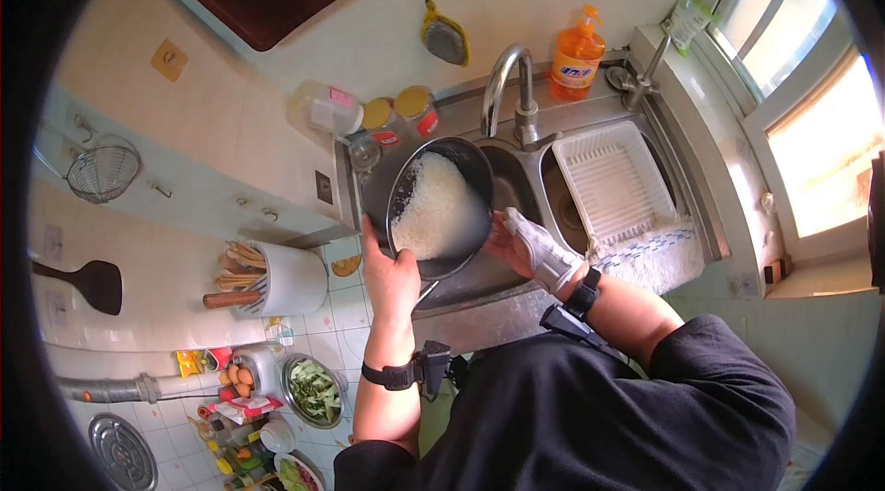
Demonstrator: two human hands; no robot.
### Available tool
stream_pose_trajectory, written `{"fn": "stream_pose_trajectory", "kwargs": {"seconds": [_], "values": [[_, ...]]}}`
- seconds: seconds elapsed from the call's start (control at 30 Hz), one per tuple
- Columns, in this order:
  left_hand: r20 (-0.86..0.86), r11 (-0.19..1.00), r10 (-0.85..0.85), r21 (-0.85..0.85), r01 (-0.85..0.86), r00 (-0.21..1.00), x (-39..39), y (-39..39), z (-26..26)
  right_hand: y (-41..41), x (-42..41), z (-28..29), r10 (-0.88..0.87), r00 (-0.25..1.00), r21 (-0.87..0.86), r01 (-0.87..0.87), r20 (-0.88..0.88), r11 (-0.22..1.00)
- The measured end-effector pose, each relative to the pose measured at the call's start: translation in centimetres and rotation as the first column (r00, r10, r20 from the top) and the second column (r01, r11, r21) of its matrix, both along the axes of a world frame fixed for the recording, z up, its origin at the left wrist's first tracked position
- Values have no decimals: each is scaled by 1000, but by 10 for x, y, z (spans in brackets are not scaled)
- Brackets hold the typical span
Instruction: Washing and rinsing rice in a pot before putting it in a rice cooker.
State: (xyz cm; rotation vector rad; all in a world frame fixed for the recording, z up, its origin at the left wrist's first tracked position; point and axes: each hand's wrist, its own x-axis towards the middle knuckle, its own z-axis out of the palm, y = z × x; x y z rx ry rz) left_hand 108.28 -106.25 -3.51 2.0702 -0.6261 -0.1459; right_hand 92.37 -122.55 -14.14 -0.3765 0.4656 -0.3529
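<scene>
A dark inner pot (479, 176) holds white rice (432, 193) with cloudy water pooled at the lower right. It is held tilted above the left basin (515, 176) of a steel double sink. My left hand (393, 276) grips the near left rim, its thumb lying over the edge. Against the pot's right side rests my right hand (529, 249), which wears a white wrist wrap; some of its fingers are hidden behind the pot. The chrome faucet (508, 76) arches just beyond the pot, its spout close to the far rim.
A white draining rack (615, 180) sits over the right basin, with a cloth (650, 256) at its near edge. An orange soap bottle (577, 59) and lidded jars (415, 110) line the back. Leftward are a utensil holder (294, 280) and a bowl of cut greens (314, 391).
</scene>
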Motion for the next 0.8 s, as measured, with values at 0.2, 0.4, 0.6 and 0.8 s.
{"fn": "stream_pose_trajectory", "kwargs": {"seconds": [0.2, 0.4, 0.6, 0.8], "values": [[71, 999, -8, 40, 6, 997, -3, -1, 9, 0, 3, 4, -28, 999, 30, 27, 36, 999], [56, 998, 0, 55, -3, 998, -6, -3, 15, -2, 6, -2, -20, 1000, 30, 20, -3, 999], [62, 998, 9, 59, -13, 998, -5, -1, 17, -2, 9, 1, -14, 1000, 32, 14, 20, 999], [-70, 998, 35, 50, -32, 997, -17, -5, 43, -3, 12, 6, 4, 1000, 13, -4, 7, 1000]]}}
